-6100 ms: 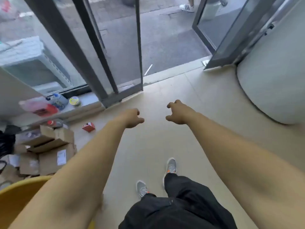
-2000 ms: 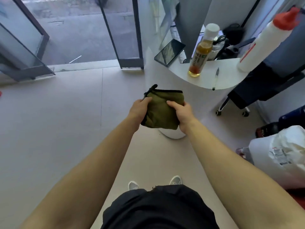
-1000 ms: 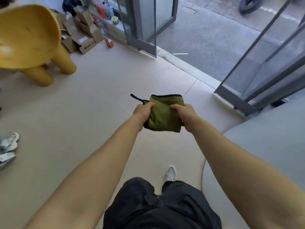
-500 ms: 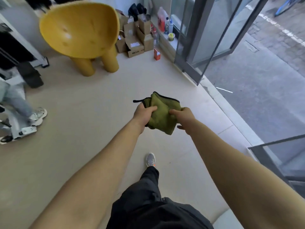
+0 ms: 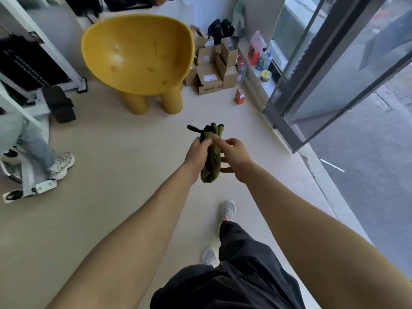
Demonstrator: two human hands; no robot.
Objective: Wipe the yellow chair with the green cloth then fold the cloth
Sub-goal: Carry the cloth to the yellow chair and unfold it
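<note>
The green cloth (image 5: 211,156) hangs bunched between both hands, well short of the yellow chair (image 5: 138,56) on the floor beyond the fingertips. The left hand (image 5: 197,156) has its fingers curled tight around the cloth's side. The right hand (image 5: 233,158) pinches the cloth's upper part with thumb and forefinger, its other fingers loosely spread beneath. Cardboard boxes (image 5: 210,73) sit beside the chair

Both arms outstretched — left hand (image 5: 198,157) clenched, right hand (image 5: 234,157) pinching.
</note>
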